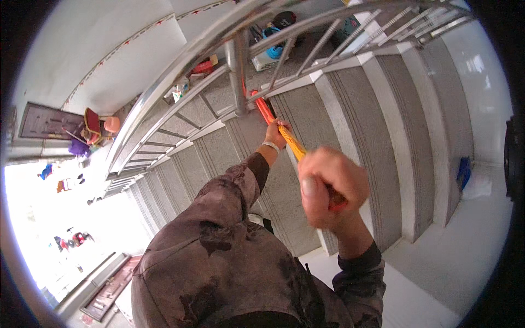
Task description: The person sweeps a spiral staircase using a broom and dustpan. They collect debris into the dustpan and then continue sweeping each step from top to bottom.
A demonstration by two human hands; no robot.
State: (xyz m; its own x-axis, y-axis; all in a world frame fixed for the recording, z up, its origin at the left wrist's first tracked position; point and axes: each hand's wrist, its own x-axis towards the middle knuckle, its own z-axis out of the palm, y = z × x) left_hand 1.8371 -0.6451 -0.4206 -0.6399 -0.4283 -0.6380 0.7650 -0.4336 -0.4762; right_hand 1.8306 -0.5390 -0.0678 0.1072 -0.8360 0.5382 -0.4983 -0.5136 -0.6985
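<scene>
A long-handled tool (pixel 292 142) with a yellow and orange-red handle runs slantwise over a stone staircase (pixel 346 119). Near the camera, my right hand (pixel 333 186) is closed around its upper end. Farther down the handle, my left hand (pixel 279 133) grips it where yellow meets orange-red. The far end reaches the foot of the stair railing's metal post (pixel 236 74). What kind of head the tool has cannot be made out; something dark lies beside its lower part.
A metal railing (pixel 188 96) curves along the stair's open side. Beyond it stand a blue container (pixel 274 43), a red chair (pixel 92 122) and an orange stool (pixel 111 124). A blue object (pixel 464 173) lies on a step by the tiled wall (pixel 434 262).
</scene>
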